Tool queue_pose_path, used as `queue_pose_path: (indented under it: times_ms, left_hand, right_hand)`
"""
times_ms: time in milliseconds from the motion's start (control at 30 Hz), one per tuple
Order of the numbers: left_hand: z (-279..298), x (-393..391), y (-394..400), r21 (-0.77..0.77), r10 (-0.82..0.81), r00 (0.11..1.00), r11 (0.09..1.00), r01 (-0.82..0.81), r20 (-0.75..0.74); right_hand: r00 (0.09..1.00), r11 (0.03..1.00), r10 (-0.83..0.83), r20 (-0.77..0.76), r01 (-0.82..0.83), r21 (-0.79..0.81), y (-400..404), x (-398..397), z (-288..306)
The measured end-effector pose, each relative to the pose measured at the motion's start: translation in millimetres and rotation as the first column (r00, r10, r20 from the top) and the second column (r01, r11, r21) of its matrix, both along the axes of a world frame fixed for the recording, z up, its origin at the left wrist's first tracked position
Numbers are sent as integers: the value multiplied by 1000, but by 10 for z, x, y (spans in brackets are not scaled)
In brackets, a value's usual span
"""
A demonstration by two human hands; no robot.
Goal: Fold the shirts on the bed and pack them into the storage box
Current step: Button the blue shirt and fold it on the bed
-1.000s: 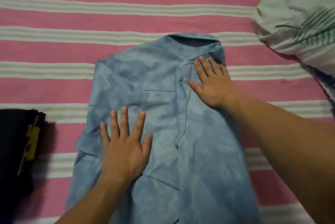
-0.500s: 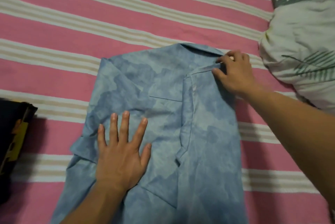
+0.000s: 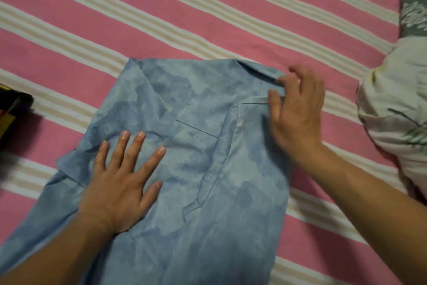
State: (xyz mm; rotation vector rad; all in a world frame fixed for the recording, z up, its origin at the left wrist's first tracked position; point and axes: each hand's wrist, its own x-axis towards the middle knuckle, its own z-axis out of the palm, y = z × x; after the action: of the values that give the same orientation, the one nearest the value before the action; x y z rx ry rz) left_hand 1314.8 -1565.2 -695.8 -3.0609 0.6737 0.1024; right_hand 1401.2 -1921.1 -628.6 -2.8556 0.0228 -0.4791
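A blue mottled shirt [image 3: 196, 146] lies flat on the bed [image 3: 208, 19], front side up, with its collar toward the far side and its lower part running out of the near edge of the view. The bed carries a pink sheet with cream stripes.

The left hand [image 3: 122, 183] rests palm down on the shirt's left portion, beside a folded sleeve; its fingers are straight and spread apart, pressing the fabric flat.

The right hand [image 3: 298, 109] sits at the shirt's right collar corner. Its fingers are loosely extended and motion-blurred, with the fingertips touching the collar edge; whether they pinch the fabric cannot be told.

A chest pocket seam and the button placket are visible between the two hands.

A pale pillow [image 3: 397, 109] with a green leaf print lies at the right, apart from the shirt. A dark object [image 3: 11, 114] with a yellow part sits at the left edge.
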Motion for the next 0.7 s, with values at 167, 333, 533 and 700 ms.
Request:
queue_pose_path:
  times_ms: [167,333,533,700]
  left_hand:
    - [8,3,12,-14,9,1000,1000,-9,-18]
    - [25,15,10,-22,8,1000,1000,-9,-26]
    - [414,-114,-163,-113,171,975,976,-188,-145]
    - [984,-913,-691,-211,317,839,872,-441,-443]
  right_hand:
    - [837,894,308,-453,-418,-164,646,-218,-456]
    - [815,889,261,-517,-411,-200,654,-70,-586]
    - [799,886,391,-456,-462,-51,312,309,-145]
    - [803,910,306,-511,-404,-91,136,498,-22]
